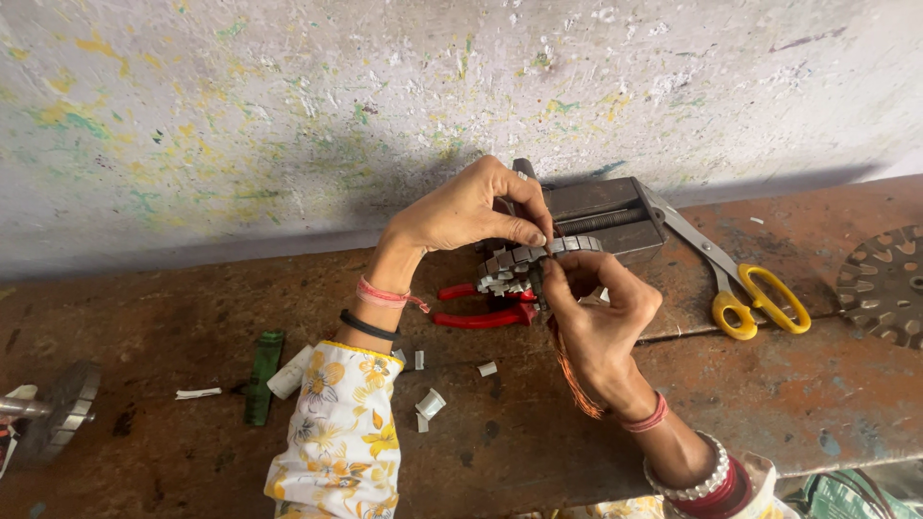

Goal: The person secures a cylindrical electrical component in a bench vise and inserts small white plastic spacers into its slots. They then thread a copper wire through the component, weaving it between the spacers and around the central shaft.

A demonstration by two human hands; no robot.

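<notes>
My left hand (471, 207) and my right hand (596, 312) both grip a round grey toothed metal core (524, 261), held a little above the bench. The left thumb and fingers pinch its top edge. The right fingers hold its right side, and a bundle of thin copper wire (574, 377) trails down past the right wrist. Under the core lie red-handled pliers (481, 315), partly hidden by it.
A dark metal block (606, 216) sits behind the hands at the wall. Yellow-handled scissors (750, 293) lie to the right, next to a slotted metal disc (885, 284). A green strip (261, 375), white paper scraps (430, 404) and a grey wheel (62, 404) lie on the rusty bench (173, 317).
</notes>
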